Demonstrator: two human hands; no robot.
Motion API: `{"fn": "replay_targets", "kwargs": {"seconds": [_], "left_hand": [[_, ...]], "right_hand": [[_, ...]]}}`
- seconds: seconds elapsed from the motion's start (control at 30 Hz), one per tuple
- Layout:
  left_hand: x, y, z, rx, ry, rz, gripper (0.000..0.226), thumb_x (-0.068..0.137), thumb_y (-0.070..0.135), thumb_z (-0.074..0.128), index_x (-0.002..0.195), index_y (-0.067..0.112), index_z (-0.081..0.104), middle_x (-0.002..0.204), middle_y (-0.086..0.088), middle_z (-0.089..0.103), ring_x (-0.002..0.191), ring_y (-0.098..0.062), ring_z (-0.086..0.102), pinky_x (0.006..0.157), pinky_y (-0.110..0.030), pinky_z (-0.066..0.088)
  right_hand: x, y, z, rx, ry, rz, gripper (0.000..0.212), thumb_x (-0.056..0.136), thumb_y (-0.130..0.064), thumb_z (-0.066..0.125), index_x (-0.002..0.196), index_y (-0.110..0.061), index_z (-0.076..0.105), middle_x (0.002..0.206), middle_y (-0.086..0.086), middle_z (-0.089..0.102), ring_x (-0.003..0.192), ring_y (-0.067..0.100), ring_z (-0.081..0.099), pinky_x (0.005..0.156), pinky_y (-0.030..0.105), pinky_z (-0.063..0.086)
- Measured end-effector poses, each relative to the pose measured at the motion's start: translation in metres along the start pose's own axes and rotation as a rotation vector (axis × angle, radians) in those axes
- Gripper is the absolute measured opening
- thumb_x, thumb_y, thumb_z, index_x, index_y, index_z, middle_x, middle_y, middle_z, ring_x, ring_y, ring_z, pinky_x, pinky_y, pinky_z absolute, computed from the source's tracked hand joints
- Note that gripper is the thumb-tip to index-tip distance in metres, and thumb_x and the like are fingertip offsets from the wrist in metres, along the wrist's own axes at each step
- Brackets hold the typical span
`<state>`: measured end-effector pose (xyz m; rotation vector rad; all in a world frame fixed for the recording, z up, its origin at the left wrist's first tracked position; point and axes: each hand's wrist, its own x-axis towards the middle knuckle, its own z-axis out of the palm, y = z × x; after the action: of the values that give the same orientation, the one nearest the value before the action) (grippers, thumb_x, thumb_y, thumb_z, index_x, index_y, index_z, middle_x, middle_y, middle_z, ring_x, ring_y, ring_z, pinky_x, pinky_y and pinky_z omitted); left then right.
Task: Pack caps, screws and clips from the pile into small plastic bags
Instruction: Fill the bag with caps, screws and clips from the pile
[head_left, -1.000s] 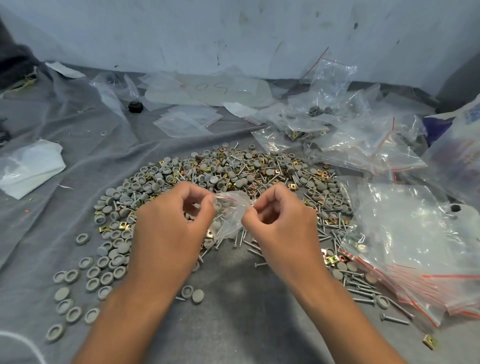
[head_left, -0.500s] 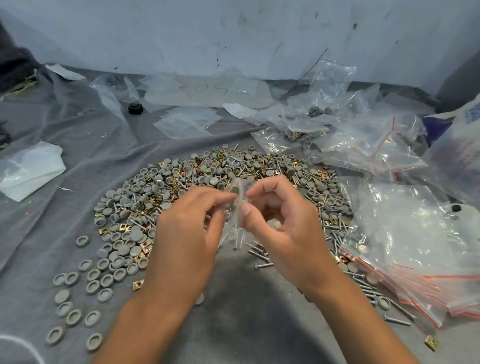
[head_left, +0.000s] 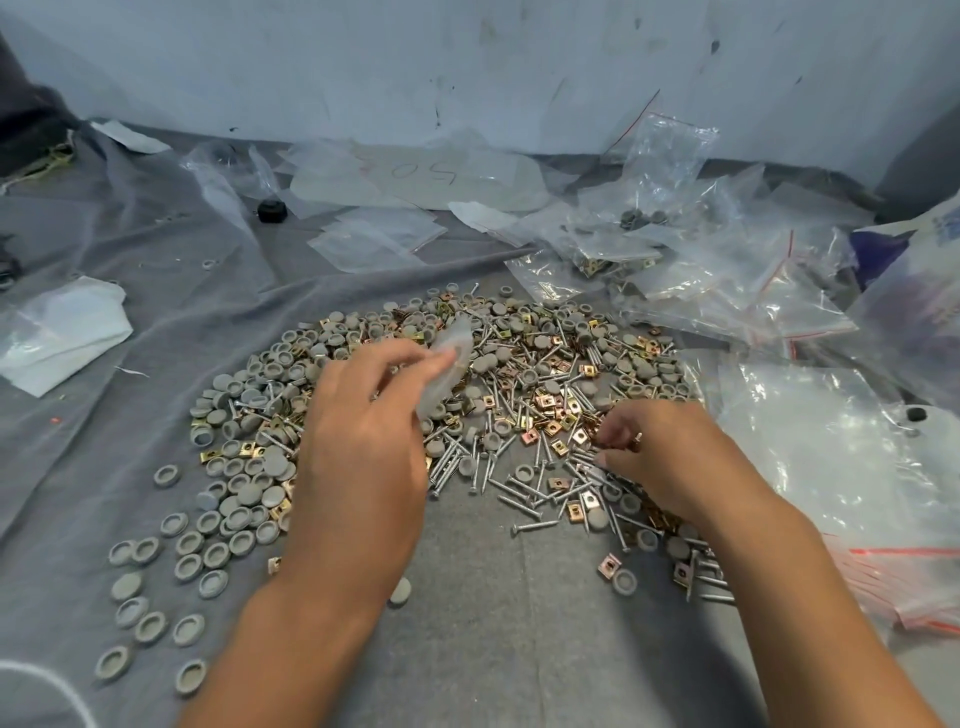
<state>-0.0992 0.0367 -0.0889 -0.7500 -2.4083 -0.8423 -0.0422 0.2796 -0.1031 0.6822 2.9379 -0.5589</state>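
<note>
A wide pile (head_left: 524, 374) of grey round caps, silver screws and brass-coloured clips lies on the grey cloth. My left hand (head_left: 363, 457) is over the pile's left half and pinches a small clear plastic bag (head_left: 449, 364) between thumb and fingers; the bag is blurred. My right hand (head_left: 660, 457) is low on the pile's right side, its fingers curled down among the clips (head_left: 556, 410) and screws (head_left: 524, 499). Something small shows at its fingertips, but I cannot tell whether it is pinched.
Loose grey caps (head_left: 197, 551) trail off to the front left. Empty red-striped zip bags (head_left: 831, 467) lie stacked at the right, and filled and crumpled bags (head_left: 649, 244) at the back right. White plastic (head_left: 62, 332) lies at the left; a wall closes the back.
Both hands held the bag together before. Now only my left hand keeps it and has lifted it back over the pile, while my right hand has dropped right onto the clips and screws.
</note>
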Motion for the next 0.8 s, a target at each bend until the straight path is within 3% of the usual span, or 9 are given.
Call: {"fn": "replay_targets", "kwargs": {"seconds": [0.17, 0.3, 0.4, 0.47, 0.57, 0.67, 0.73, 0.8], "left_hand": [[-0.001, 0.003, 0.003, -0.060, -0.176, 0.015, 0.039, 0.086, 0.004, 0.069, 0.125, 0.013, 0.069, 0.116, 0.001, 0.066, 0.105, -0.015, 0.060, 0.097, -0.032, 0.052], [-0.001, 0.001, 0.004, -0.070, -0.251, 0.012, 0.041, 0.086, 0.007, 0.074, 0.124, 0.020, 0.070, 0.115, 0.008, 0.064, 0.100, -0.009, 0.061, 0.095, -0.029, 0.053], [0.000, 0.000, 0.004, -0.085, -0.270, -0.012, 0.037, 0.088, 0.012, 0.074, 0.123, 0.023, 0.070, 0.114, 0.013, 0.061, 0.091, 0.001, 0.055, 0.089, -0.013, 0.046], [0.000, 0.000, 0.005, -0.089, -0.278, -0.035, 0.036, 0.089, 0.016, 0.073, 0.123, 0.024, 0.069, 0.112, 0.017, 0.058, 0.084, 0.005, 0.051, 0.082, -0.002, 0.038], [0.001, 0.001, 0.006, -0.116, -0.283, -0.069, 0.038, 0.088, 0.021, 0.074, 0.125, 0.027, 0.067, 0.110, 0.020, 0.055, 0.085, 0.010, 0.051, 0.081, 0.002, 0.036], [0.001, 0.001, 0.007, -0.160, -0.285, -0.091, 0.045, 0.084, 0.019, 0.079, 0.127, 0.027, 0.066, 0.108, 0.019, 0.054, 0.085, 0.008, 0.052, 0.086, 0.001, 0.034], [0.001, 0.001, 0.008, -0.180, -0.287, -0.101, 0.049, 0.082, 0.018, 0.081, 0.128, 0.027, 0.066, 0.109, 0.019, 0.054, 0.086, 0.007, 0.052, 0.086, 0.002, 0.032], [0.002, 0.001, 0.008, -0.193, -0.301, -0.112, 0.051, 0.082, 0.020, 0.082, 0.129, 0.028, 0.066, 0.109, 0.020, 0.052, 0.088, 0.007, 0.051, 0.084, 0.002, 0.031]], "right_hand": [[-0.004, -0.006, -0.003, -0.073, -0.078, -0.016, 0.009, 0.091, -0.039, 0.073, 0.088, -0.038, 0.064, 0.090, -0.015, 0.062, 0.084, 0.008, 0.059, 0.074, 0.031, 0.054], [-0.007, -0.005, -0.002, -0.098, -0.068, -0.046, 0.007, 0.095, -0.037, 0.068, 0.090, -0.038, 0.063, 0.096, -0.014, 0.060, 0.091, 0.012, 0.057, 0.081, 0.035, 0.053], [-0.007, -0.002, -0.001, -0.104, -0.021, -0.048, 0.006, 0.098, -0.036, 0.063, 0.093, -0.034, 0.063, 0.101, -0.010, 0.061, 0.093, 0.014, 0.057, 0.081, 0.039, 0.053], [-0.005, 0.001, -0.002, -0.058, -0.017, -0.058, 0.012, 0.100, -0.038, 0.058, 0.092, -0.031, 0.063, 0.096, -0.010, 0.062, 0.086, 0.010, 0.058, 0.073, 0.032, 0.051], [-0.008, -0.004, -0.006, 0.339, -0.040, -0.152, 0.015, 0.098, -0.040, 0.058, 0.088, -0.031, 0.063, 0.078, -0.010, 0.062, 0.061, -0.002, 0.051, 0.058, 0.016, 0.039], [-0.019, -0.025, -0.016, 0.876, -0.055, -0.260, 0.018, 0.088, -0.047, 0.061, 0.100, -0.037, 0.071, 0.085, -0.008, 0.071, 0.074, 0.007, 0.061, 0.066, 0.022, 0.047], [-0.025, -0.039, -0.015, 1.017, -0.048, -0.377, 0.025, 0.088, -0.046, 0.060, 0.111, -0.044, 0.069, 0.093, -0.009, 0.074, 0.083, 0.020, 0.064, 0.070, 0.030, 0.052], [-0.028, -0.054, -0.010, 1.081, -0.009, -0.469, 0.023, 0.091, -0.038, 0.062, 0.114, -0.036, 0.069, 0.094, -0.005, 0.076, 0.084, 0.026, 0.064, 0.073, 0.035, 0.053]]}}
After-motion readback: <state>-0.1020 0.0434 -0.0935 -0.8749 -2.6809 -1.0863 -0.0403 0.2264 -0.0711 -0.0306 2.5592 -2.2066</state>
